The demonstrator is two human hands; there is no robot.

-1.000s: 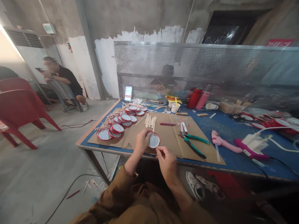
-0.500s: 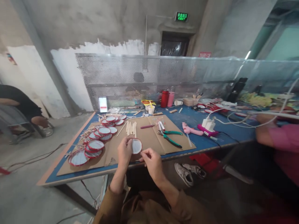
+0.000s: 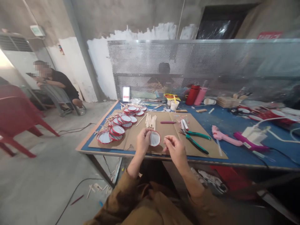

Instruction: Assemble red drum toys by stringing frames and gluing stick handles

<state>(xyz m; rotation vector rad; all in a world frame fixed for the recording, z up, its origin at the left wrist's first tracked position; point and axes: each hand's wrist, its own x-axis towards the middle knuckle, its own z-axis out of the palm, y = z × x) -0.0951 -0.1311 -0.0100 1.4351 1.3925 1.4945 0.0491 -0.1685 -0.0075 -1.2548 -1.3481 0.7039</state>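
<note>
My left hand (image 3: 142, 142) is closed on the edge of a small round white disc with a red rim (image 3: 155, 138), thumb on its face, over the front of the cardboard. To the right of the disc, and apart from it, is my right hand (image 3: 174, 147). Its thumb and fingers are pinched together; whether anything tiny sits between them I cannot make out. Similar red-rimmed discs (image 3: 117, 130) lie in overlapping piles at the left, with thin sticks beside them. Flat wooden sticks (image 3: 151, 120) lie just behind the held disc.
Cardboard (image 3: 138, 137) covers part of the blue table (image 3: 206, 117). Green-handled pliers (image 3: 197, 142), a dark red stick (image 3: 168, 122) and a pink glue gun (image 3: 225, 136) lie to the right. Behind stand a white cup (image 3: 174, 105) and a red bottle (image 3: 192, 94). A person (image 3: 58, 79) sits at far left.
My view has turned left, so the table appears shifted right. My right hand has drawn away from the disc's edge, while my left keeps its hold.
</note>
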